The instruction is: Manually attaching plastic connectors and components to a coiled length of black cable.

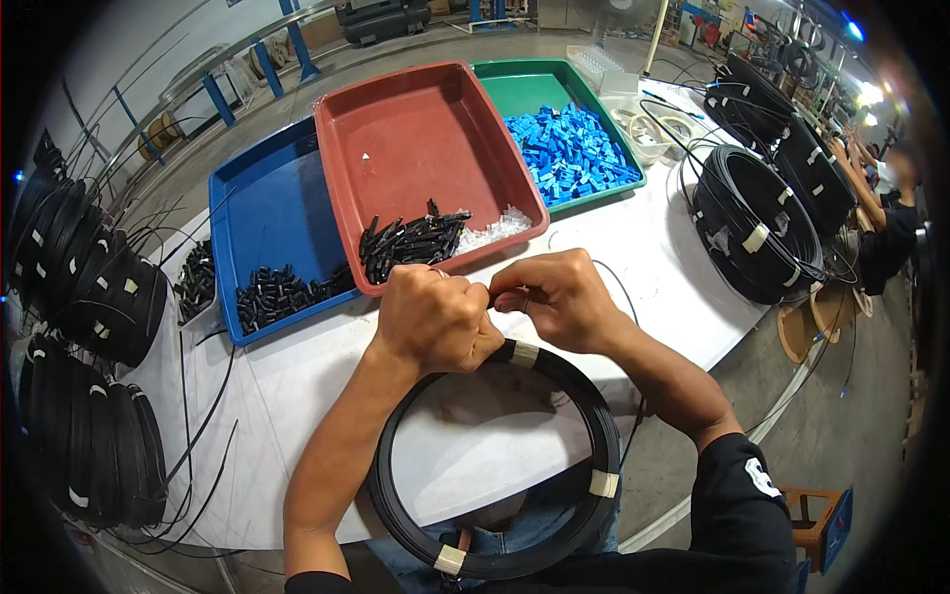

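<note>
Fingers of the left hand (435,317) are curled into a fist at mid-frame; the right hand (559,302) pinches thumb and forefinger just beside it. What they grip, I cannot tell. Below, a black cable coil (529,564) rings the lower centre. Above, a red tray (416,129) overlaps a blue tray (272,208), left, and a green tray (534,81), right.

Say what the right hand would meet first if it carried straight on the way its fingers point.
The left hand, curled into a fist just left of the right hand's fingertips. Whether they already touch is hard to tell in this single view.
</note>
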A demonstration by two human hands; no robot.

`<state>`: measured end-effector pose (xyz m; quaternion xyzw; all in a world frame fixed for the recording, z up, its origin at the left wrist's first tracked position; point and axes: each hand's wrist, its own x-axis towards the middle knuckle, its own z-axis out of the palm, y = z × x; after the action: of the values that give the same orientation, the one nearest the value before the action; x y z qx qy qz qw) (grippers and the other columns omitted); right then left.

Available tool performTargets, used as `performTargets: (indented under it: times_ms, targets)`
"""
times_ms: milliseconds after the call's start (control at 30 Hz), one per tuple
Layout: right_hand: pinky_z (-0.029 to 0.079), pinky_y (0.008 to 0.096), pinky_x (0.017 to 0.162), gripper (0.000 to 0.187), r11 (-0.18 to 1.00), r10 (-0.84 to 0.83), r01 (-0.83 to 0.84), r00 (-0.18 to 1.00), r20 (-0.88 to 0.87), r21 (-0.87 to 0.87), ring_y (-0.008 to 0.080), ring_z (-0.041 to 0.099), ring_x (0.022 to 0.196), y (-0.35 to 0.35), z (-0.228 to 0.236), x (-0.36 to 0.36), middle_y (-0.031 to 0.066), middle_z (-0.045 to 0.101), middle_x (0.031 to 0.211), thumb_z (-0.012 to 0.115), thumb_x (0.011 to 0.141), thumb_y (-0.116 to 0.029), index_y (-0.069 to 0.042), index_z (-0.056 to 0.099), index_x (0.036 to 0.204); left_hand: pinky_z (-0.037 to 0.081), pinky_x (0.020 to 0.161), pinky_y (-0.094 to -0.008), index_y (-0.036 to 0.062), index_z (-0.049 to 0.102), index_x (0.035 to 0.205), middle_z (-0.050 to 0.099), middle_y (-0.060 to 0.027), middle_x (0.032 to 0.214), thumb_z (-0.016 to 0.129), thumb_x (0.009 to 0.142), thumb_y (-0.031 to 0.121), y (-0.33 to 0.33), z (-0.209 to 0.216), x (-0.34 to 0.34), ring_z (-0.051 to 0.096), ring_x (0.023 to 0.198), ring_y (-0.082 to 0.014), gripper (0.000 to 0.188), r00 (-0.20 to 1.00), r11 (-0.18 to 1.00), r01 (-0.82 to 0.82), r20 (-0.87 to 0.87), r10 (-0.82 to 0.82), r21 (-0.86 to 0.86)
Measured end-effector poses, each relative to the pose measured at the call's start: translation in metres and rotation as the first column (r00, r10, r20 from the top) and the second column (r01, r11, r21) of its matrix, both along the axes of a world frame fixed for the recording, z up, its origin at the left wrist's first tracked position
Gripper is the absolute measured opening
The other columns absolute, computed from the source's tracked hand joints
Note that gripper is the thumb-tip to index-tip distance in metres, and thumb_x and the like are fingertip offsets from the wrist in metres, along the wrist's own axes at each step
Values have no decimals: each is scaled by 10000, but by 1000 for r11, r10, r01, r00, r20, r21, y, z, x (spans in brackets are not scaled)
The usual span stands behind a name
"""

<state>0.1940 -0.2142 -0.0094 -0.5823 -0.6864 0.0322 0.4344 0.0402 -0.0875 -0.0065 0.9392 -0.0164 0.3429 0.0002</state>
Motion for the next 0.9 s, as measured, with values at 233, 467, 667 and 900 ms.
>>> performTargets:
  times_ms: [233, 467, 667, 900]
  targets:
    - [533, 301, 588, 203, 958, 40, -49, 999, 38, 281, 224, 698, 688, 9, 4, 1, 92, 732, 837, 754, 752, 28, -41, 706, 937, 374, 424, -375, 17, 519, 497, 524, -143, 455, 528, 738, 216, 12, 9, 1, 473, 380, -280, 313, 984, 741, 5, -129, -124, -672]
    - [514, 291, 523, 170, 884, -85, -38, 967, 240, 466, 196, 668, 608, 3, -5, 6, 84, 726, 805, 743, 735, 49, -30, 707, 882, 365, 429, -387, -10, 516, 529, 512, -170, 471, 515, 776, 196, -1, 4, 5, 468, 390, -307, 322, 985, 721, 104, -29, -170, -685]
    - [508, 321, 586, 86, 944, 12, -99, 964, -266, -315, 193, 660, 634, 4, 4, 6, 94, 698, 719, 726, 823, -38, -15, 714, 905, 416, 409, -357, 86, 555, 512, 541, -96, 454, 614, 621, 219, 0, 0, 2, 519, 363, -235, 181, 1000, 987, -23, -17, 26, 158]
    - [507, 272, 562, 229, 968, 55, -27, 993, -108, 251, 163, 664, 626, 9, -11, 3, 81, 726, 816, 755, 743, 59, -16, 706, 953, 387, 443, -379, 9, 537, 528, 492, -164, 451, 517, 779, 241, 19, 9, -1, 465, 389, -280, 342, 963, 756, 27, -185, -194, -654]
